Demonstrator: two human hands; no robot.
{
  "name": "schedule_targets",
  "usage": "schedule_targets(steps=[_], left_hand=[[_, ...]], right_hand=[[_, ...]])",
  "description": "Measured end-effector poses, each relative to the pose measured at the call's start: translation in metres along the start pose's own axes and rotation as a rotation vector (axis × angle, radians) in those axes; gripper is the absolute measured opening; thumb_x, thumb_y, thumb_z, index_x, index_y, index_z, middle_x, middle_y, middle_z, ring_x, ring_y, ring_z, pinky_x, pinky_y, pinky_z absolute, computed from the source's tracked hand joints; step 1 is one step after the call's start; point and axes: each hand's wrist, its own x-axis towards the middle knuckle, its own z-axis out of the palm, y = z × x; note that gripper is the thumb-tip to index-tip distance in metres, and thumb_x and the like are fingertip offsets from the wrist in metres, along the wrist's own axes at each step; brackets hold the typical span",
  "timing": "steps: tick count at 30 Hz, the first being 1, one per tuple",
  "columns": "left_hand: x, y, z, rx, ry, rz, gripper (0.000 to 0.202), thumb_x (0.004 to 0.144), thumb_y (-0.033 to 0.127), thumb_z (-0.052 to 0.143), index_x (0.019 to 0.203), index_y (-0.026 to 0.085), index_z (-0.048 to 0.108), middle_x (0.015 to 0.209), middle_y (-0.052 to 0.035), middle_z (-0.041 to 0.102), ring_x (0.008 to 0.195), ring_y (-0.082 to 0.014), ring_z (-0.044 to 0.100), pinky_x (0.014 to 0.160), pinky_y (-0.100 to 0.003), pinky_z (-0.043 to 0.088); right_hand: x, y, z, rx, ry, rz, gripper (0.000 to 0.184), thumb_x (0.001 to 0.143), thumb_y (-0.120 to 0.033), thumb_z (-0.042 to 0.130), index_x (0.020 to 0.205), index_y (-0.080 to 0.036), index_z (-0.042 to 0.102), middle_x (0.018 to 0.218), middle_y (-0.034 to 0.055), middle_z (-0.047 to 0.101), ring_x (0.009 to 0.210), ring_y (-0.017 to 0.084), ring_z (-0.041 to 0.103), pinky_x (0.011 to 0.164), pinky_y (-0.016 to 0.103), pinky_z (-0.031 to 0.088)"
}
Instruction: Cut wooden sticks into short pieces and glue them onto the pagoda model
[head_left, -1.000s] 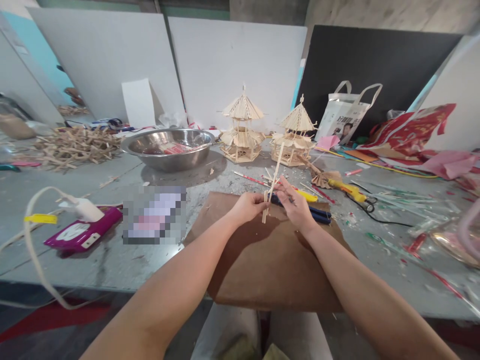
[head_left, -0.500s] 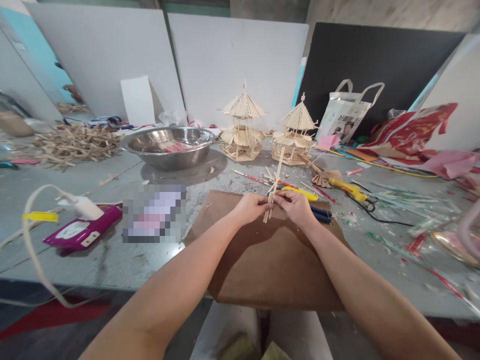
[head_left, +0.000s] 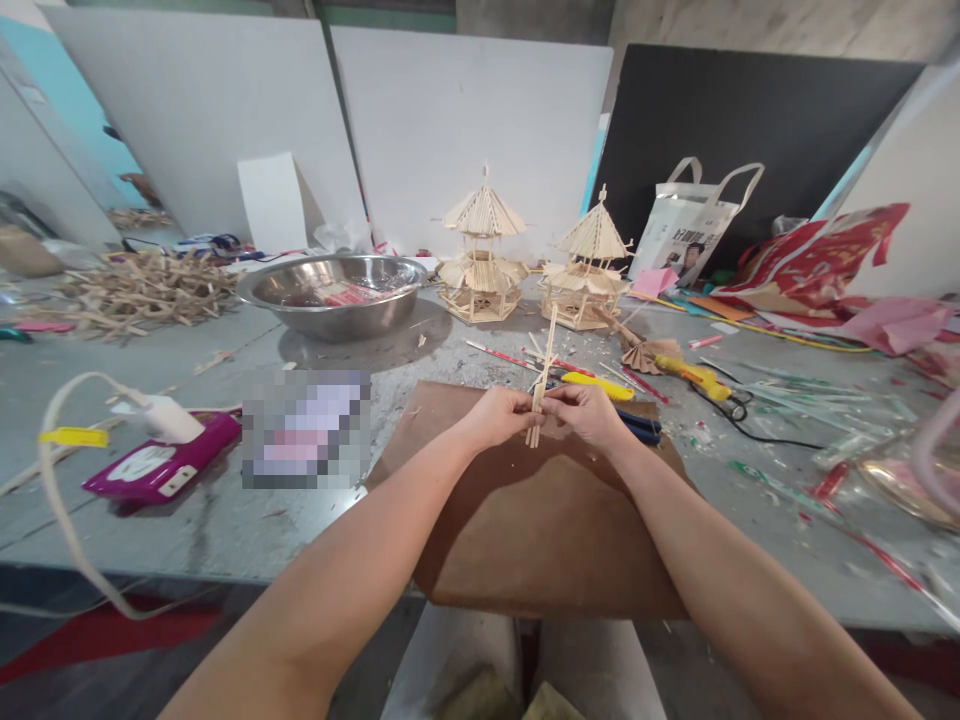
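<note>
Several thin pale wooden sticks [head_left: 550,345] stand bunched, roughly upright, between my two hands above a brown board [head_left: 547,540]. My left hand [head_left: 504,415] pinches the bunch from the left side. From the right, my right hand [head_left: 585,412] closes thumb and fingers on the same sticks. Just behind the hands lie a yellow-handled tool [head_left: 598,386] and a dark blue handle [head_left: 643,428]. How the sticks are joined is hidden by my fingertips.
Two stick-built pagoda models [head_left: 484,250] stand at the back. A steel basin [head_left: 334,300], a stick pile [head_left: 146,290] and a purple power strip [head_left: 161,460] are on the left. A yellow glue gun [head_left: 694,377], clear glue sticks [head_left: 810,395] and a white bag [head_left: 682,230] are on the right.
The stick bunch has turned a little more upright and shifted slightly left with both hands. Both hands keep hold of it.
</note>
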Motion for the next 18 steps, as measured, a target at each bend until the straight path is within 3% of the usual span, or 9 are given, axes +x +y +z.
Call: schedule_targets(steps=[5, 11, 18], left_hand=[[0.000, 0.004, 0.000, 0.086, 0.051, 0.057, 0.024, 0.069, 0.032, 0.049, 0.064, 0.012, 0.061, 0.052, 0.0037, 0.051, 0.052, -0.0069, 0.044, 0.050, -0.016, 0.034], [-0.001, 0.004, 0.000, 0.093, 0.032, 0.059, 0.026, 0.069, 0.034, 0.048, 0.064, 0.012, 0.062, 0.054, 0.0034, 0.053, 0.057, -0.0088, 0.047, 0.053, -0.016, 0.035], [0.000, 0.002, -0.001, 0.063, -0.003, 0.021, 0.027, 0.069, 0.036, 0.049, 0.068, 0.013, 0.064, 0.055, 0.0036, 0.055, 0.057, -0.0096, 0.049, 0.055, -0.017, 0.036]], right_hand=[[-0.003, -0.008, 0.002, 0.035, -0.025, -0.076, 0.020, 0.061, -0.029, 0.060, 0.075, -0.014, 0.064, 0.063, 0.0005, 0.060, 0.051, 0.008, 0.049, 0.046, 0.020, 0.038], [-0.005, -0.011, 0.004, -0.037, 0.035, -0.142, 0.016, 0.061, -0.030, 0.061, 0.063, -0.014, 0.062, 0.057, -0.0007, 0.055, 0.051, 0.008, 0.049, 0.048, 0.021, 0.040], [-0.005, -0.012, 0.004, 0.025, 0.002, -0.070, 0.017, 0.059, -0.031, 0.063, 0.060, -0.014, 0.060, 0.052, -0.0022, 0.052, 0.045, 0.006, 0.045, 0.044, 0.020, 0.038]])
